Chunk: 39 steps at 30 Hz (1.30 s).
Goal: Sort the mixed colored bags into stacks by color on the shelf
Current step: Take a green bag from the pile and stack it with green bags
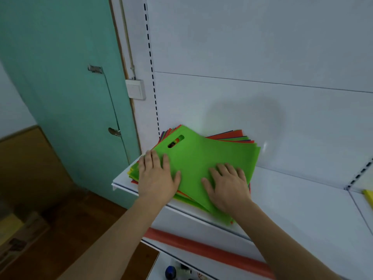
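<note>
Both hands, left hand [156,174] and right hand [228,184], are laid flat and unclenched on the green bag [203,158] topping the unsorted mixed pile [232,136] at the shelf [302,199] left end; lifting it aside is judged next.

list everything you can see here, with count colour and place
green bag: one, top of the mixed stack, handle hole at far left
stack of bags: one, green, orange, yellow and dark edges, left end of the shelf
shelf: one, white
yellow item: one, far right on the shelf, cut off
door: one, teal, left
wall switch: one, white, beside the door
left hand: flat on the green bag's left edge
right hand: flat on the green bag
</note>
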Motion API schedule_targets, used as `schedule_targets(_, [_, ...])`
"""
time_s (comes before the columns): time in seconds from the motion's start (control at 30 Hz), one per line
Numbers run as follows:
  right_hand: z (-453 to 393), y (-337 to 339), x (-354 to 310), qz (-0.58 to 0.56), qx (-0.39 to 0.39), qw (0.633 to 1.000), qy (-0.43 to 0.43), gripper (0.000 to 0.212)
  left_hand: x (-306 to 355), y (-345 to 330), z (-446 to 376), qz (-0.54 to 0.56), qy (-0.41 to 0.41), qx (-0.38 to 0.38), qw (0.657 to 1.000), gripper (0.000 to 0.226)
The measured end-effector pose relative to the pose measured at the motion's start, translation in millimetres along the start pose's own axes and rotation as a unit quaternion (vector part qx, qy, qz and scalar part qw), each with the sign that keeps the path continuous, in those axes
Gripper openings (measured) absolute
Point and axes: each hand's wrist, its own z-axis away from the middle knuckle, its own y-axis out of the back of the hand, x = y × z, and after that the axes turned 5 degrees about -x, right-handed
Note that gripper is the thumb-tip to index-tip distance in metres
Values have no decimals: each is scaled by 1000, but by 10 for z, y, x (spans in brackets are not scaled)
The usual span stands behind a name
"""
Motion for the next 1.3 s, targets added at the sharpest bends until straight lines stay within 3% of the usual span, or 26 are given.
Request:
schedule_targets(0.13, [9, 30, -20, 15, 7, 998, -56, 56, 1, -13, -41, 7, -105, 51, 993, 63])
schedule_targets(0.37, [225, 18, -143, 36, 25, 977, -211, 48, -99, -3, -34, 16, -97, 28, 995, 61])
schedule_targets(0.53, [383, 29, -177, 18, 16, 950, -313, 64, -9, 5, 23, 62, -156, 58, 984, 55])
schedule_targets(0.7, [458, 86, -5, -117, 16, 915, -385, 81, 73, 10, 30, 146, -192, 78, 967, 74])
schedule_targets(0.87, [510, 207, 289, -236, 101, 886, -386, 60, 140, 224, 8, 283, -163, 72, 942, 80])
schedule_targets(0.97, [536, 220, 444, -269, 139, 868, -393, 63, 132, 282, -122, 402, -90, 25, 911, 41])
schedule_targets(1.03, [549, 211, 583, -265, 117, 871, -397, 43, 84, 290, -195, 428, -55, 5, 902, 13])
schedule_targets(1.1, [577, 195, 695, -271, 100, 870, -399, 21, 52, 249, -255, 412, -65, -2, 909, 35])
schedule_targets(1.17, [610, 179, 769, -281, 132, 869, -385, 11, 51, 234, -326, 445, -63, -44, 892, 55])
schedule_targets(1.3, [642, 235, 807, -300, 263, 861, -315, 18, 120, 219, -475, 548, -56, -104, 828, 56])
